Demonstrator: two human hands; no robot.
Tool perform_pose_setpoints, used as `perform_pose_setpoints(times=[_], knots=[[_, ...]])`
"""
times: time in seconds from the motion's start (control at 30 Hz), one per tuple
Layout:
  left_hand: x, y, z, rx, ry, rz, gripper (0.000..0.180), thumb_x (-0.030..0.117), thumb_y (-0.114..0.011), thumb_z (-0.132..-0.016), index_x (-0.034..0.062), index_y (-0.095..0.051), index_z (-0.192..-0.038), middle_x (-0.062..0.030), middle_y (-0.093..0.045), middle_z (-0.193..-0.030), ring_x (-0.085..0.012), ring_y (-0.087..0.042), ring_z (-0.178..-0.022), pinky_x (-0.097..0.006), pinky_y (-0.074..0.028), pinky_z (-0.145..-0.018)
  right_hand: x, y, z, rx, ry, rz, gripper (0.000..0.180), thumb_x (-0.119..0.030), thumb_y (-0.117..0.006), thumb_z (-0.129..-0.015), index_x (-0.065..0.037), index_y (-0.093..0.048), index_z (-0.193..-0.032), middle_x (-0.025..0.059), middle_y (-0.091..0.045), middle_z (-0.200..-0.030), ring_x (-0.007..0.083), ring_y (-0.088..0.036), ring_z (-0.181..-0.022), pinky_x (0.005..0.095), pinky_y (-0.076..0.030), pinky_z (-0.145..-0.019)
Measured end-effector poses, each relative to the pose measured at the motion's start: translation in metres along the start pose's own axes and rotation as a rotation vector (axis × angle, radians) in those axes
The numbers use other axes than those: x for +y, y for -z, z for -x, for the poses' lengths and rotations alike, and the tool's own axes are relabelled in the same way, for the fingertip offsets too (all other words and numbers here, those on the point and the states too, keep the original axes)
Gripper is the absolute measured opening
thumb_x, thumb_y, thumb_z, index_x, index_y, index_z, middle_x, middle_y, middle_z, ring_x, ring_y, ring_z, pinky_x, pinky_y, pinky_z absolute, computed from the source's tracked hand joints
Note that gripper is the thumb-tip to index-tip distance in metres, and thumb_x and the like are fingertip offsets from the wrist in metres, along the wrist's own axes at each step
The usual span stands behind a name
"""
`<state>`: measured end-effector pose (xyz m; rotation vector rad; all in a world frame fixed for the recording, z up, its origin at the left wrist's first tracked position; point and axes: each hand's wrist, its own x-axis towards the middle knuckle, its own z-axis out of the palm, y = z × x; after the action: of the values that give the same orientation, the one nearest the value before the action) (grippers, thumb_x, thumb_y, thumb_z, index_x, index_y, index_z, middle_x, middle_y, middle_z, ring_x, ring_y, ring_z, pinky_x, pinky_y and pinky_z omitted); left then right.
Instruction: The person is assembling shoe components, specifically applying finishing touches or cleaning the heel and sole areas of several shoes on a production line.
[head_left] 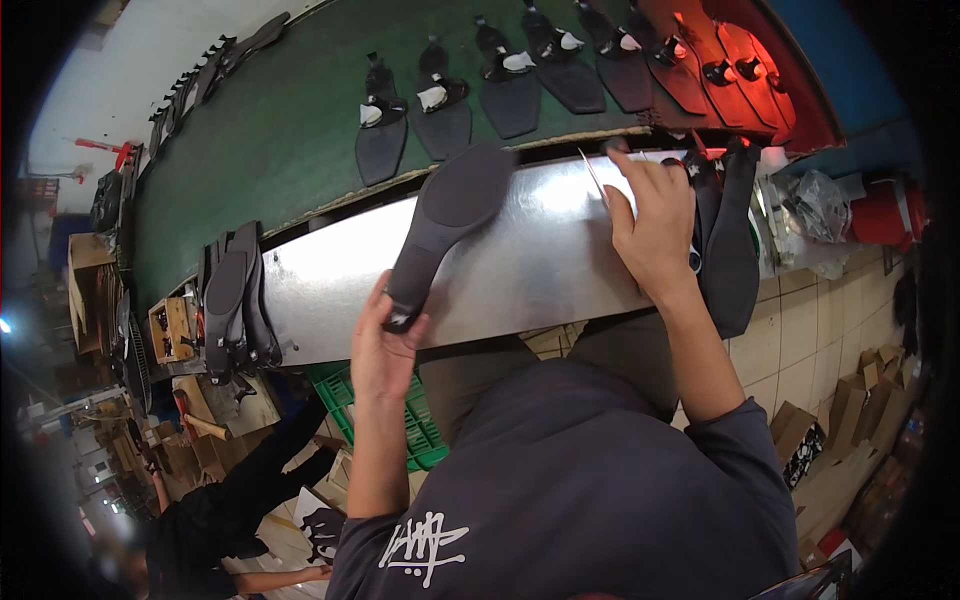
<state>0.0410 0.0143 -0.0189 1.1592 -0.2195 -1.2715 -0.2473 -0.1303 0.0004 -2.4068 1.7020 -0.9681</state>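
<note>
My left hand [388,350] is closed on the narrow end of a black shoe sole [462,200]. The sole tilts up over a shiny metal ledge [335,275], its broad end toward the green belt. My right hand [655,225] is over the ledge's right part, thumb and fingers closed around a thin, pale, pointed tool [594,178]; its kind is unclear, and a small dark blurred thing [613,146] shows by the fingertips. Beside that wrist lies a pile of black soles [735,245]. More soles [228,290] are stacked at the ledge's left end.
Beyond the ledge runs a green belt [280,140] with a row of black sandals [510,100], the right ones under red light. A green crate [428,435] stands below. A wooden box [172,330] sits left, and a co-worker [205,535] is lower left. Cardboard boxes [862,400] lie right.
</note>
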Motion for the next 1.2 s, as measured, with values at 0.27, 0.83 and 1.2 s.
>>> perform_pose_setpoints(times=[0.27, 0.83, 1.2], knots=[[-0.031, -0.002, -0.006, 0.035, 0.391, 0.369, 0.036, 0.019, -0.056, -0.092, 0.0044, -0.052, -0.125, -0.0113, -0.061, -0.119, -0.0258, -0.062, -0.107, -0.034, -0.058, -0.077, 0.001, -0.018, 0.032, -0.183, 0.013, -0.236, 0.021, -0.004, -0.059, -0.084, -0.005, -0.067, -0.104, 0.0107, -0.057, -0.083, 0.0255, -0.054, -0.081, 0.0362, -0.043, -0.071], [-0.040, -0.065, 0.010, 0.044, 0.594, 0.516, 0.021, 0.035, -0.065, -0.085, 0.0149, -0.064, -0.089, 0.0002, -0.067, -0.081, -0.0106, -0.055, -0.058, -0.022, -0.031, -0.039, -0.071, -0.011, 0.087, -0.746, -0.289, -1.207, 0.056, -0.002, -0.053, -0.090, -0.008, -0.039, -0.143, 0.0026, -0.054, -0.059, 0.0078, -0.051, -0.056, 0.0244, -0.044, -0.061], [-0.044, -0.062, 0.012, 0.104, 0.687, 0.544, 0.018, 0.035, -0.063, -0.088, 0.0168, -0.061, -0.088, 0.0043, -0.063, -0.078, -0.0085, -0.053, -0.058, -0.021, -0.029, -0.039, -0.067, -0.020, 0.085, -0.529, -0.269, -1.225, 0.033, -0.003, -0.049, -0.094, 0.001, -0.057, -0.126, 0.0030, -0.057, -0.071, 0.0071, -0.051, -0.062, 0.0227, -0.043, -0.058]])
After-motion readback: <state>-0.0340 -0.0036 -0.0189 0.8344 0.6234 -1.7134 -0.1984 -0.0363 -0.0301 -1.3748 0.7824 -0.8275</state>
